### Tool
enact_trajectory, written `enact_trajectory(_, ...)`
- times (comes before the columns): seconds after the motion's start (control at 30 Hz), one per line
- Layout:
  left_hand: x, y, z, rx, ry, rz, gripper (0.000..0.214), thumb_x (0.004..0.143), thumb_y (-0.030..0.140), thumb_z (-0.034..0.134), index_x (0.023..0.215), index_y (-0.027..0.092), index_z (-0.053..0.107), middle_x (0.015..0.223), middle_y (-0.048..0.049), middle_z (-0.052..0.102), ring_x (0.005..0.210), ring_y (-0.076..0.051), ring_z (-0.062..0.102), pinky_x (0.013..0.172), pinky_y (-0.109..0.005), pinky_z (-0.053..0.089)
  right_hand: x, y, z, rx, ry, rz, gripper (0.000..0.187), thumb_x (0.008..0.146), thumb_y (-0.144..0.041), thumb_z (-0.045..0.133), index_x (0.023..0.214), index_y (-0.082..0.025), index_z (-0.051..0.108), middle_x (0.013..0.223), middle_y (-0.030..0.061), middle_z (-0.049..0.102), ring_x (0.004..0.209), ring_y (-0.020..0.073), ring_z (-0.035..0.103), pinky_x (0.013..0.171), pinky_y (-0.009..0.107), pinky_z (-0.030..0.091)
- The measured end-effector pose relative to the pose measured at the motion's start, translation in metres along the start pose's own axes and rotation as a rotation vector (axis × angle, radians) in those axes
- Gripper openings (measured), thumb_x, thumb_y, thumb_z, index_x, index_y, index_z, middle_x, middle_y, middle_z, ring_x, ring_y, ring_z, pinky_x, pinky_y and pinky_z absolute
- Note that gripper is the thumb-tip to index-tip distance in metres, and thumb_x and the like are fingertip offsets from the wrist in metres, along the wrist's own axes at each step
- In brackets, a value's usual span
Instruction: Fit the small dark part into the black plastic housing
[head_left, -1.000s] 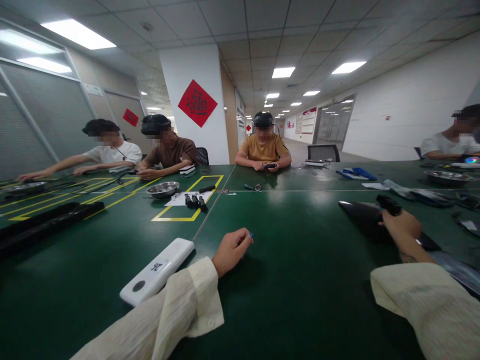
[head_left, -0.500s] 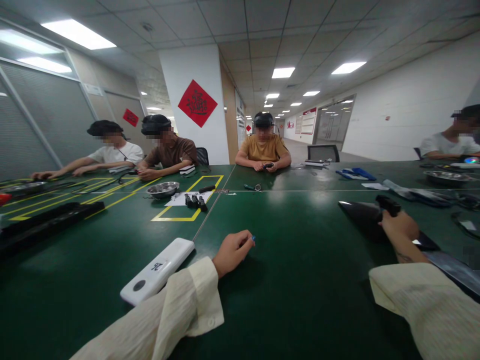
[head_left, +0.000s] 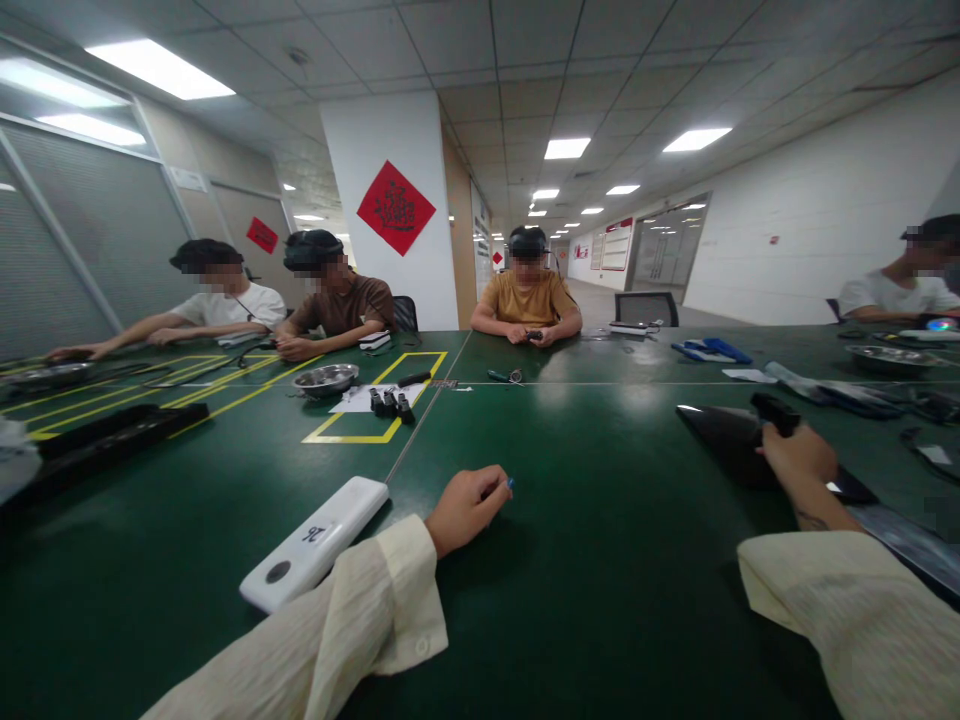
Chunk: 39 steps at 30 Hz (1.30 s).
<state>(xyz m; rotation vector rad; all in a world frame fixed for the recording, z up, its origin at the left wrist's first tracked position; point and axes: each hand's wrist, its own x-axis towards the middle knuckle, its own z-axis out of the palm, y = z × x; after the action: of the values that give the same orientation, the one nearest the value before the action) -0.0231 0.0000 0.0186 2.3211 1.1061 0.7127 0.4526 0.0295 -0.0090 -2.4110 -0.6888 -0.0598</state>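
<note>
My left hand (head_left: 466,508) is closed in a pinch above the green table (head_left: 585,600). A small blue piece (head_left: 511,484) pokes out at its fingertips, too small to name. Beside my left wrist lies a white power-bank-like device (head_left: 319,540) marked 26. Over to the right, my right hand (head_left: 804,462) has its fingers wrapped round a black block-like object (head_left: 776,412), whose kind I cannot make out. Under that hand is a dark, glossy, flat piece (head_left: 712,432), partly covered by the hand and forearm.
Black clip-like parts (head_left: 390,403) rest on white paper by a metal bowl (head_left: 326,380). A long black tray (head_left: 112,440) lies left. Blue-handled items (head_left: 712,350) and plastic bags (head_left: 832,388) lie at right. Several people sit round the table.
My left hand has shifted very slightly down and right with the blue piece. My right hand stays nearly still. Something whitish has appeared at the left edge, where a red item was.
</note>
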Motion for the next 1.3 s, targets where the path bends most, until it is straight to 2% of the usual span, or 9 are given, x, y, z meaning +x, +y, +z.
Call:
enact_trajectory(0.3,-0.002,-0.004,0.001,0.094,-0.034,0.070,0.032,0.088,0.037,0.035,0.077,0.016,0.056,0.055,0.0036,0.050,0.053,-0.008,0.047,0.052,-0.019,0.033,0.004,0.002,0.001,-0.012,-0.003,-0.013,0.043,0.086,-0.036,0.044,0.108,-0.004,0.061,0.094,0.0225,0.061,0.085,0.0304,0.058,0.055,0.032,0.032)
enact_trajectory(0.5,-0.002,-0.004,0.002,0.121,-0.070,0.108,0.031,0.088,0.037,0.035,0.076,0.017,0.055,0.058,0.0034,0.051,0.054,-0.008,0.047,0.054,-0.019,0.033,-0.004,-0.002,-0.001,-0.035,0.032,-0.086,0.042,0.090,-0.037,0.034,0.103,-0.009,0.063,0.088,0.0179,0.064,0.085,0.0281,0.057,0.056,0.031,0.031)
enact_trajectory(0.67,-0.003,-0.004,0.002,0.106,-0.083,0.112,0.030,0.088,0.036,0.035,0.076,0.016,0.055,0.058,0.0035,0.051,0.054,-0.008,0.046,0.053,-0.018,0.032,-0.008,-0.001,-0.003,-0.040,0.088,-0.096,0.041,0.090,-0.029,0.031,0.099,-0.005,0.063,0.083,0.0193,0.063,0.082,0.0286,0.058,0.057,0.032,0.032)
enact_trajectory(0.77,-0.002,-0.003,0.002,0.107,-0.083,0.114,0.030,0.088,0.036,0.035,0.077,0.016,0.055,0.058,0.0034,0.051,0.053,-0.008,0.046,0.053,-0.019,0.032,-0.015,-0.003,-0.004,-0.040,0.134,-0.161,0.046,0.092,-0.034,0.026,0.103,-0.005,0.061,0.091,0.0208,0.061,0.083,0.0287,0.058,0.057,0.033,0.032)
enact_trajectory(0.87,-0.002,-0.002,0.002,0.112,-0.061,0.106,0.029,0.088,0.034,0.034,0.079,0.017,0.055,0.058,0.0033,0.050,0.053,-0.009,0.045,0.052,-0.019,0.032,-0.029,-0.015,-0.003,-0.112,0.234,-0.348,0.051,0.093,-0.039,0.022,0.106,-0.005,0.058,0.100,0.0208,0.059,0.081,0.0283,0.058,0.054,0.032,0.030)
enact_trajectory(0.97,-0.002,-0.001,0.001,0.130,-0.035,0.104,0.023,0.087,0.028,0.034,0.082,0.017,0.053,0.057,0.0038,0.050,0.052,-0.009,0.045,0.053,-0.020,0.032,-0.049,-0.037,0.005,-0.209,0.269,-0.647,0.045,0.093,-0.037,0.026,0.109,-0.006,0.055,0.102,0.0185,0.059,0.072,0.0239,0.059,0.052,0.029,0.032)
enact_trajectory(1.03,-0.002,-0.002,0.000,0.166,-0.036,0.134,0.019,0.085,0.024,0.034,0.082,0.018,0.051,0.058,0.0037,0.050,0.053,-0.010,0.047,0.054,-0.020,0.033,-0.066,-0.053,0.014,-0.235,0.241,-0.871,0.038,0.092,-0.031,0.031,0.113,-0.008,0.053,0.105,0.0168,0.060,0.070,0.0208,0.060,0.054,0.027,0.034)
enact_trajectory(1.13,-0.003,-0.003,0.000,0.255,-0.055,0.203,0.016,0.083,0.020,0.035,0.080,0.018,0.051,0.061,0.0027,0.053,0.055,-0.010,0.049,0.055,-0.021,0.033,-0.102,-0.078,0.028,-0.201,0.130,-1.256,0.033,0.091,-0.021,0.033,0.115,-0.012,0.054,0.113,0.0134,0.058,0.072,0.0183,0.061,0.059,0.025,0.040)
enact_trajectory(1.3,-0.005,-0.001,0.003,0.388,-0.004,0.366,0.016,0.083,0.020,0.037,0.087,0.018,0.053,0.060,0.0019,0.055,0.052,-0.011,0.049,0.052,-0.021,0.033,-0.187,-0.112,0.036,0.087,-0.013,-1.513,0.027,0.087,-0.015,0.041,0.110,-0.012,0.056,0.113,0.0114,0.060,0.088,0.0199,0.061,0.074,0.029,0.048)
